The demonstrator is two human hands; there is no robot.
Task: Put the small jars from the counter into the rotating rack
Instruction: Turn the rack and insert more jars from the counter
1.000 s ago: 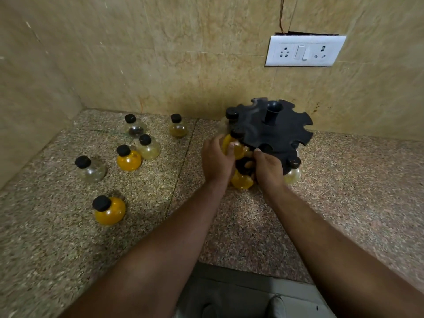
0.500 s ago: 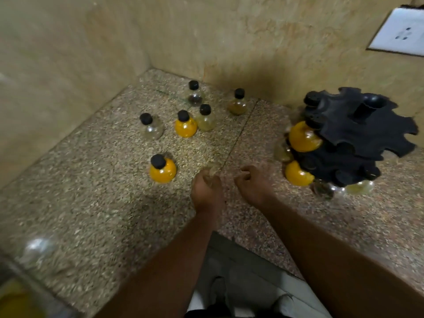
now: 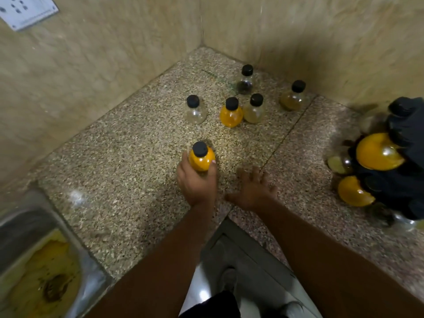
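On counter [image 3: 128, 157]: left hand [image 3: 197, 182] grips yellow jar [image 3: 201, 158]; right hand [image 3: 253, 191] splayed, holding nothing.

orange jar [image 3: 201, 159], black cap [image 3: 199, 148], speckled counter [image 3: 128, 161].

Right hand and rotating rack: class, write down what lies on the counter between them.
Nothing lies there. In the head view, only bare speckled counter separates the open right hand from the rotating rack.
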